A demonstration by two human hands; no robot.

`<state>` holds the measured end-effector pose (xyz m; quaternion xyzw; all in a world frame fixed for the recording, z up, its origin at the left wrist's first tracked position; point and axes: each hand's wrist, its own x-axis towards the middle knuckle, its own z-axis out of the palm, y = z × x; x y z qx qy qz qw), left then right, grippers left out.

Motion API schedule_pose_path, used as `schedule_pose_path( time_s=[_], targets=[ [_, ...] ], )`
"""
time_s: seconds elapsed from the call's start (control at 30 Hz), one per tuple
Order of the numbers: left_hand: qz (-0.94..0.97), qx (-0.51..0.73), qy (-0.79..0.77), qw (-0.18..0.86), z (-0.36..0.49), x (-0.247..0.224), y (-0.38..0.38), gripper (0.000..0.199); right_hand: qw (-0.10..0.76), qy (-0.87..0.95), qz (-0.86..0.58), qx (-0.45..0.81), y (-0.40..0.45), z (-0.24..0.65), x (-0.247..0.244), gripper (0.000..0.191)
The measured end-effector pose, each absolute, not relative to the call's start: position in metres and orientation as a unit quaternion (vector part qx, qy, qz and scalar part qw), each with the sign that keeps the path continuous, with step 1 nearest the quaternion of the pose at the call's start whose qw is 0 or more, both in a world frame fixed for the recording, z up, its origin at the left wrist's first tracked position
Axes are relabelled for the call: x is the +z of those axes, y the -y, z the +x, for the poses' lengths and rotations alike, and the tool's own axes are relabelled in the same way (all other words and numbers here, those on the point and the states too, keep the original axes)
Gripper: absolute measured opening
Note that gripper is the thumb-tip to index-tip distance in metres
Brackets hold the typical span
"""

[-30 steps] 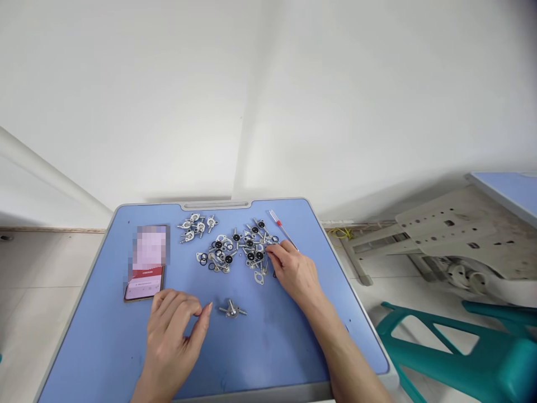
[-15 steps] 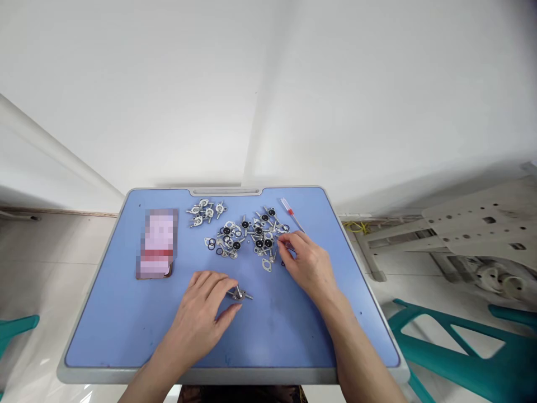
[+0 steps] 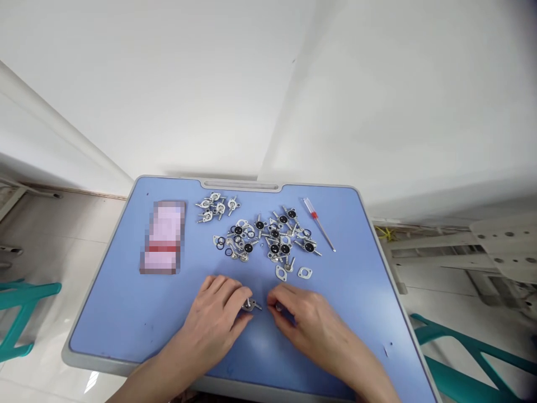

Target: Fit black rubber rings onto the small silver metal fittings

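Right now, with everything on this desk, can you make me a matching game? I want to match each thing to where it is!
Things:
1. left hand
2. red-handled screwdriver
3. blurred phone
4. two flat metal flanges

Places:
A. near the left side of the blue desk
B. touching a small metal fitting
C. just below the heap of metal parts
D. near the desk's top right corner

Pairs: 1-B, 2-D, 3-A, 4-C

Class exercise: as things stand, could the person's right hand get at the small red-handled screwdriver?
Probably yes: the right hand lies on the blue tabletop, and the screwdriver sits right of the pile of metal fittings, with mostly bare tabletop between them.
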<state>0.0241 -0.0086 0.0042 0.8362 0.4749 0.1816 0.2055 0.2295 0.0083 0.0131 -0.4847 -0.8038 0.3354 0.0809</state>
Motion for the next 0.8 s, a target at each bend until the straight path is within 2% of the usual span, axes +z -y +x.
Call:
schedule_pose_path(
  time_s=[0.2, 0.43, 0.6, 0.8],
  targets=[
    [0.799, 0.203, -0.512, 0.241, 0.023, 0.002, 0.011, 0.017, 0.014, 0.838, -0.452, 0.306, -0.001, 0.229, 0.016, 0.017],
    [0.788, 0.205, -0.533, 0.232, 0.026, -0.004, 0.011, 0.017, 0.008, 0.871, -0.422, 0.254, 0.004, 0.221, 0.009, 0.018],
    [0.797, 0.219, -0.519, 0.218, 0.027, -0.005, 0.011, 0.007, 0.001, 0.869, -0.424, 0.255, 0.003, 0.22, 0.009, 0.018],
    [0.813, 0.218, -0.497, 0.21, 0.026, -0.006, 0.012, 0.007, 0.001, 0.862, -0.428, 0.273, 0.002, 0.221, 0.007, 0.018]
  ],
)
